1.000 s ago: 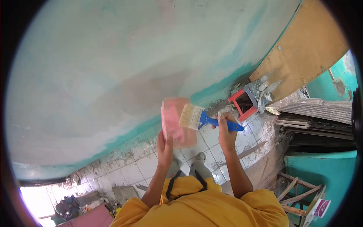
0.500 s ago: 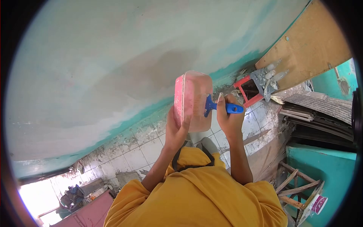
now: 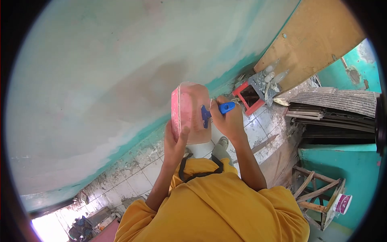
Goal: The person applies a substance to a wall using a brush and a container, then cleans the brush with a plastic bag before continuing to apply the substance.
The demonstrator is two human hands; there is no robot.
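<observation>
My left hand (image 3: 175, 146) holds a pinkish plastic container (image 3: 186, 103) from its near left side, with the thumb on the front rim. The tub is tilted and its inside is smeared with pale pink paint. My right hand (image 3: 230, 123) is closed around the handle of a blue paintbrush (image 3: 206, 116). The wide head of the brush reaches into the container, its bristles toward the pink inner side. Behind the container rises a wall (image 3: 121, 52) patched with whitish paint over turquoise.
A red-framed stool (image 3: 249, 97) with plastic bottles on it stands by a tan board (image 3: 310, 40). Corrugated sheets (image 3: 330, 103) are stacked at the right, above a wooden frame (image 3: 316, 189) and a white-and-purple tub (image 3: 342, 204). White floor tiles (image 3: 139, 183) are dirty with debris.
The container and both hands have shifted left in the view, as has the background. The brush handle now tilts upward to the right, and its head sits lower than the handle end.
</observation>
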